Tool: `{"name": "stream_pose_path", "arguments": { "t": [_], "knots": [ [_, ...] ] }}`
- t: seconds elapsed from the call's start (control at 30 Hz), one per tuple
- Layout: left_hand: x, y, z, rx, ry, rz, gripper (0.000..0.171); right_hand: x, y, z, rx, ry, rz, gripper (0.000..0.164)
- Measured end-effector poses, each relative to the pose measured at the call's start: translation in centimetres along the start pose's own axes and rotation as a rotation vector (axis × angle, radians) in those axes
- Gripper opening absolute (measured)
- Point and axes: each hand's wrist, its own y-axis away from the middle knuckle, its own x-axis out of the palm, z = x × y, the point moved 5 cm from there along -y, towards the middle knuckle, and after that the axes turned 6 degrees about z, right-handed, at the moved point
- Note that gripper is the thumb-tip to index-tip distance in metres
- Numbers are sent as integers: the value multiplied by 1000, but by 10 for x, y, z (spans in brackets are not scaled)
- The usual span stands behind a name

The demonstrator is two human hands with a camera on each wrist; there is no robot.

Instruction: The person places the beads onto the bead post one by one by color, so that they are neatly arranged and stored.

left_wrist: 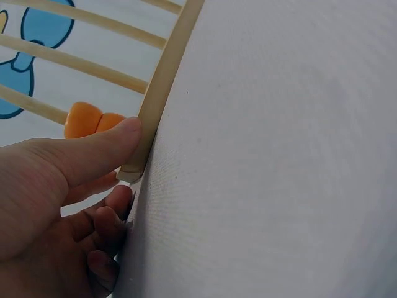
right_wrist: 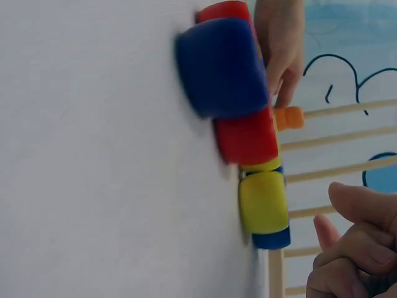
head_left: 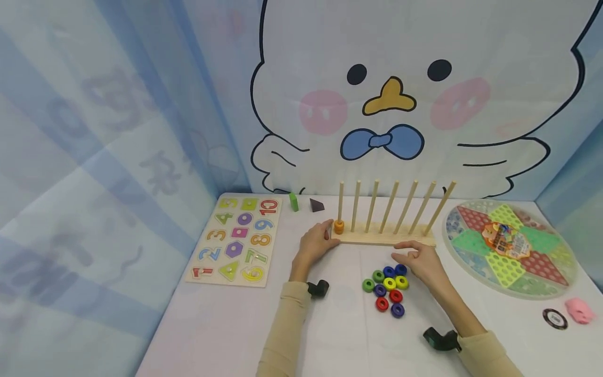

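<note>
A wooden peg stand (head_left: 383, 236) with a row of upright pegs stands at the back of the table. Two orange beads (head_left: 339, 226) are stacked on its leftmost peg. My left hand (head_left: 314, 244) grips the left end of the stand's base, thumb on the front face, as the left wrist view shows. My right hand (head_left: 420, 259) hovers by the base's front edge, thumb and forefinger apart, the other fingers loosely bent, holding nothing. Below it lies a cluster of loose ring beads: green (head_left: 368, 285), blue (head_left: 400, 269), yellow (head_left: 402, 283), red (head_left: 382, 304) and purple (head_left: 398, 310).
On the left lies a number puzzle board (head_left: 235, 241). A green block (head_left: 294, 202) and a dark block (head_left: 316, 205) sit at the back edge. To the right are a round checkers board (head_left: 511, 251), a black-rimmed disc (head_left: 555, 318) and a pink toy (head_left: 579, 310).
</note>
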Motion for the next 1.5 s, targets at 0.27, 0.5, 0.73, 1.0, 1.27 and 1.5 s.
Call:
{"name": "stream_pose_path", "arguments": {
  "t": [0.27,0.5,0.73,1.0,1.27,1.5],
  "knots": [
    [-4,-1,0,-15,21,-6,66,-4,5,-37,33,-3,108,46],
    [-1,-1,2,-17,41,9,66,1,8,-52,91,-10,131,53],
    [0,-1,3,-20,30,4,66,1,8,-49,8,87,44,53],
    [0,1,1,-12,53,2,65,-5,4,5,-122,136,-63,57],
    [-1,-1,1,1,39,-1,66,-19,-12,105,-337,53,-119,53],
    [-2,0,-1,-2,16,5,66,-31,-25,165,-435,12,-145,51]
  ]
}}
